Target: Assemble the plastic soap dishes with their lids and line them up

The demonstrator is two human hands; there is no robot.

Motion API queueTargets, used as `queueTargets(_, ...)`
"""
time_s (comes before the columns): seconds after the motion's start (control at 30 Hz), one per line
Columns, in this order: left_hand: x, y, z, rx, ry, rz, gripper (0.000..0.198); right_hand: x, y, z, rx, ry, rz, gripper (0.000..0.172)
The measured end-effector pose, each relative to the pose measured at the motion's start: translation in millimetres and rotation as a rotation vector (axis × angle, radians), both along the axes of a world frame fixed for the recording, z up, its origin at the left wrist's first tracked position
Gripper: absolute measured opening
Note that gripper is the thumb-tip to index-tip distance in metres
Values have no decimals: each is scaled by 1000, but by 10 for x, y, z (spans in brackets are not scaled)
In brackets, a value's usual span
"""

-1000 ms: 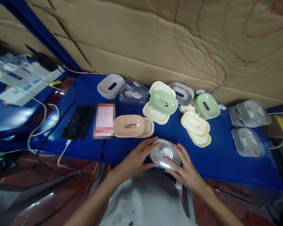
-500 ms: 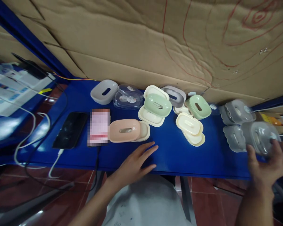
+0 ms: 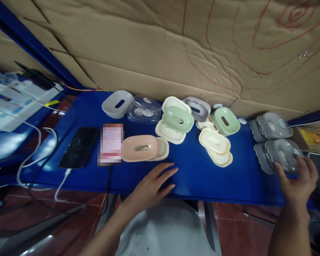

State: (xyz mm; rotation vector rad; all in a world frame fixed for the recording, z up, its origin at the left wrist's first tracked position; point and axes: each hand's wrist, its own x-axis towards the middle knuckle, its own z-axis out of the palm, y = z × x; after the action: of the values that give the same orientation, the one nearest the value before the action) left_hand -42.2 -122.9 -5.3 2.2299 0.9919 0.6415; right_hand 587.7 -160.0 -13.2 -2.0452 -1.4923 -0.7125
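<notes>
My right hand [image 3: 296, 183] is at the right end of the blue table [image 3: 197, 177], its fingers curled round the near edge of a clear grey soap box [image 3: 281, 151]. That box rests on another grey box [image 3: 260, 158] beneath it. A further stack of grey boxes [image 3: 272, 125] sits just behind. My left hand [image 3: 152, 184] lies flat and open on the table's front edge, holding nothing, just in front of a pink soap box [image 3: 140, 148].
Green [image 3: 178, 119], cream [image 3: 214, 141], grey [image 3: 117, 103] and clear [image 3: 144, 109] soap boxes line the back of the table. Two phones [image 3: 78, 147] with cables lie at the left. Cardboard [image 3: 176, 46] forms the back wall. A yellow carton [image 3: 312, 137] sits at the far right.
My right hand carried the clear grey box from the table's front middle to the right end and set it down on another grey box. My left hand stayed flat.
</notes>
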Motion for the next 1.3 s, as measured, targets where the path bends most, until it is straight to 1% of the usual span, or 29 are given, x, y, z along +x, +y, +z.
queueTargets(0.07,-1,-1,-8,0,0,-3,53,-49,-24,23,-26,7,-9,114)
queueTargets(0.17,-6,-2,-11,0,-2,-12,52,-114,-51,46,-36,23,12,111)
queueTargets(0.27,-12,4,-4,3,-2,-18,51,-102,-74,68,-27,30,34,107)
queueTargets(0.37,-9,14,4,12,0,-15,50,-112,-91,126,18,3,70,108)
queueTargets(0.43,-3,14,13,32,-4,-14,49,-280,-82,195,77,-59,123,104)
queueTargets(0.5,0,-1,37,93,-27,-4,45,-662,-45,269,129,-115,185,87)
queueTargets(0.53,-2,-15,56,146,-48,13,42,-927,-16,299,139,-101,211,72)
queueTargets(0.57,-8,-31,80,212,-67,46,40,-1225,19,317,96,-64,258,57)
queueTargets(0.6,-21,-48,107,289,-80,100,38,-1537,59,323,-9,-11,354,47)
queueTargets(0.63,-42,-63,135,370,-82,178,39,-1841,102,314,-135,11,494,41)
queueTargets(0.67,-72,-71,162,444,-69,278,42,-2118,146,293,-223,10,608,38)
queueTargets(0.73,-157,-57,201,537,-7,491,50,-2537,229,230,-303,23,693,40)
queueTargets(0.77,-210,-32,210,547,33,581,53,-2669,266,198,-321,28,706,41)
queueTargets(0.8,-266,2,211,534,76,641,55,-2753,299,170,-329,34,700,41)
queueTargets(0.83,-321,43,205,507,117,659,54,-2798,328,152,-331,36,688,39)
queueTargets(0.93,-432,155,170,441,189,575,38,-2843,381,161,-290,35,622,32)
queueTargets(1.03,-376,167,170,472,143,489,27,-3005,354,235,-223,92,612,37)
queueTargets(1.1,-241,106,206,491,86,408,26,-3227,290,280,-209,168,686,47)
queueTargets(1.17,-74,13,251,472,34,276,26,-3471,214,303,-234,212,810,58)
queueTargets(1.2,4,-34,268,455,13,213,26,-3575,182,307,-263,211,876,60)
queueTargets(1.27,110,-102,275,432,-1,117,28,-3702,143,305,-343,194,987,58)
queueTargets(1.3,130,-116,263,430,2,102,30,-3719,136,300,-382,196,1020,55)
